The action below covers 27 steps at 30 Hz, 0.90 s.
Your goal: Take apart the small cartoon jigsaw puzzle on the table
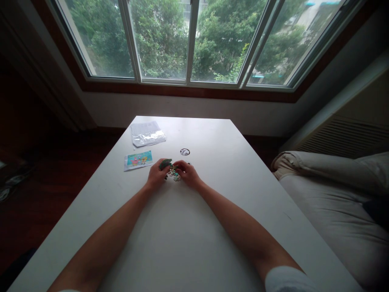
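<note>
My left hand is closed round a dark green piece, perhaps several jigsaw pieces together; it is too small to tell. Beside it, my right hand has its fingers bent and pinched together. Whatever they hold, if anything, is hidden. Between and under both hands lies a small heap of jigsaw pieces, white, green and dark. To the left of my left hand, a picture card with a colourful cartoon lies flat. A round, dark-rimmed flat thing lies just beyond my right hand.
A clear plastic bag with white paper lies at the far left of the white table. The table's far edge faces a wall under a window. A light-covered couch stands on the right.
</note>
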### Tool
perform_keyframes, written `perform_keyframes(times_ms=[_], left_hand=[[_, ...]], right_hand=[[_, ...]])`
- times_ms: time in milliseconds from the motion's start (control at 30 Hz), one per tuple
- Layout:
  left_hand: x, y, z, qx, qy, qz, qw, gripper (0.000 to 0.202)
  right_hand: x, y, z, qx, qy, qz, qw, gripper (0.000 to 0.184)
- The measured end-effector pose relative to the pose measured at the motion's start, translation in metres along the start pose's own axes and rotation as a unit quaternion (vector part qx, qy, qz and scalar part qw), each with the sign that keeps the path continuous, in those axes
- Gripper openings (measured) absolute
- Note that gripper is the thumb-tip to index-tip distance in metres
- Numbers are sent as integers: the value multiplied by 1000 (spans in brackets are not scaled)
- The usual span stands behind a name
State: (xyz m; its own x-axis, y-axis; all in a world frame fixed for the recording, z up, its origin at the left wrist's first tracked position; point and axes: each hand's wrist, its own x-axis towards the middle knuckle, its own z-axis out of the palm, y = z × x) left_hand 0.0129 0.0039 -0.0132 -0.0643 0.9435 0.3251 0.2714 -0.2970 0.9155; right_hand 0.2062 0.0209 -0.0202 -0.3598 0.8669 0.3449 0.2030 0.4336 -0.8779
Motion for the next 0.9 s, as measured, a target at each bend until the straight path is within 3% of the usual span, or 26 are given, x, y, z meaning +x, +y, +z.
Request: perform_keyframes(times_ms=[133, 300, 667, 900], left_hand=[[0, 0, 2, -47, -17, -8, 999, 33], [-1, 3, 4, -98, -23, -25, 995, 37], [-6, 13, 4, -17, -72, 20, 997, 39], [-10, 22, 2, 97, -87, 39, 991, 38]], right_hand=[[0, 3, 3, 48, 5, 35, 998, 39], [1, 5, 4, 68, 14, 38, 997, 35], [-3, -2, 4, -67, 33, 19, 997, 26], [-4, -5, 2, -170, 49, 8, 984, 20]])
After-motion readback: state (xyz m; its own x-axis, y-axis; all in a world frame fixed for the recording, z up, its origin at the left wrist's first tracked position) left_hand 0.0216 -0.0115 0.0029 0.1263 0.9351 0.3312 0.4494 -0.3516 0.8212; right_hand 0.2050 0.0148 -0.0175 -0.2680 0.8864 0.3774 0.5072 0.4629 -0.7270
